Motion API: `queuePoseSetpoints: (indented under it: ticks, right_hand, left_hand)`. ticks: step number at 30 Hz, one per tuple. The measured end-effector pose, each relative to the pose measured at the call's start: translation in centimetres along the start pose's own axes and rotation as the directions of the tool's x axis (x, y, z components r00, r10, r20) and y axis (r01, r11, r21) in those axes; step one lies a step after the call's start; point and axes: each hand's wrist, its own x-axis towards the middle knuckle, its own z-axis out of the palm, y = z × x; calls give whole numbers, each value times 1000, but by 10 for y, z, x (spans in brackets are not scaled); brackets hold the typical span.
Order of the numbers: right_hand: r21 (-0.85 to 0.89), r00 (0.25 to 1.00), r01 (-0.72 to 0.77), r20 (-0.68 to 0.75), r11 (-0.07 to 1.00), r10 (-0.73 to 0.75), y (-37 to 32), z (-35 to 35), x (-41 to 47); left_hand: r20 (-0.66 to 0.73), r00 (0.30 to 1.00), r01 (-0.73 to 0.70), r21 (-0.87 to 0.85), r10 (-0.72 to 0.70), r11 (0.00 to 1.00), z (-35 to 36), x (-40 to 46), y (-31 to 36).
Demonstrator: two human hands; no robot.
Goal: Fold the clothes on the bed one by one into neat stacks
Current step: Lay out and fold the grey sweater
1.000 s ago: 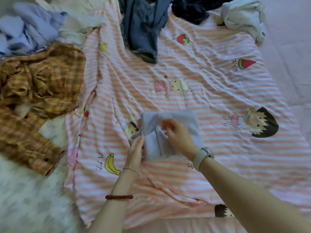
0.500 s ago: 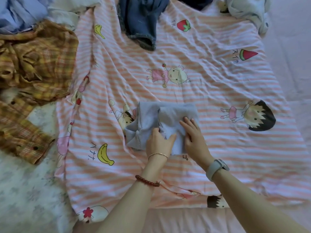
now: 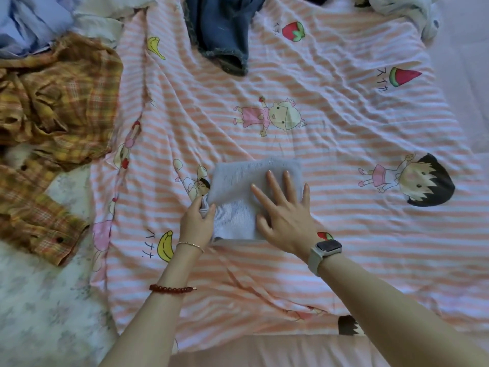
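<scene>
The folded grey garment (image 3: 238, 197) lies directly under my hands: my right hand (image 3: 284, 211) presses flat on it, fingers spread, while my left hand (image 3: 198, 223) pinches its near-left corner.

The top edge cuts off the denim garment (image 3: 219, 30) above the striped sheet (image 3: 344, 144), and the white garment (image 3: 404, 11) in the sheet's far right corner. The left edge crops the plaid shirt (image 3: 53, 102) and the lilac clothes (image 3: 29, 22) beyond it. The right hand (image 3: 284, 213) hides the folded grey garment's (image 3: 238, 192) near right corner; the left hand's (image 3: 197, 223) fingertips vanish beneath its left edge.
</scene>
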Motion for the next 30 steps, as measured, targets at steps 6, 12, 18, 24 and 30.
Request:
queuePoseSetpoints:
  ticks: [6, 12, 18, 24, 30]
  right_hand:
    - [52, 999, -31, -26, 998, 32, -1, 12, 12]
    - [-10, 1000, -9, -19, 1000, 9, 1, 21, 8]
    - [-34, 998, -30, -54, 999, 28, -6, 26, 13]
    - [-60, 997, -65, -40, 996, 62, -9, 40, 25]
    - [63, 992, -50, -116, 997, 58, 3, 33, 17]
  left_hand:
    - [104, 975, 193, 37, -196, 981, -9, 16, 11]
    - [-17, 984, 178, 118, -177, 977, 18, 65, 46]
    - [-326, 945, 30, 134, 16, 991, 24, 79, 33]
    - [-208, 939, -112, 568, 274, 815, 27, 54, 32]
    - [53, 964, -232, 650, 261, 724, 44, 7, -7]
